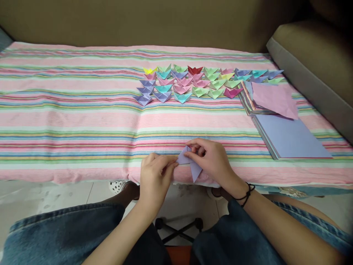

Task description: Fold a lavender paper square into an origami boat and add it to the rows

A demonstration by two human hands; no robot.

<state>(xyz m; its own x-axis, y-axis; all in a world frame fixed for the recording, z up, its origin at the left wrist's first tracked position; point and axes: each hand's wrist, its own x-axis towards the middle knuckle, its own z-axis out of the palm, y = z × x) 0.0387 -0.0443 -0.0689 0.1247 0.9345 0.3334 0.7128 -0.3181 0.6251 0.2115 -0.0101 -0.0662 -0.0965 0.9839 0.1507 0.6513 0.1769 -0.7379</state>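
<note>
A small folded piece of lilac origami paper (183, 158) is held between my two hands, just above the front edge of the striped cloth. My left hand (156, 176) pinches its left corner between thumb and fingertips. On the other side, my right hand (211, 158) grips the top and right part with thumb and fingers. One pointed flap of the paper hangs down below the right thumb. Part of the paper is covered by the right fingers.
Rows of folded paper boats (182, 89) in many colours stand farther back on the striped cloth (68, 121). At the right lie a stack of lilac-topped paper (292, 138) and a pile of pink-topped sheets (275, 97). A brown cushioned armrest (317, 62) borders the right side.
</note>
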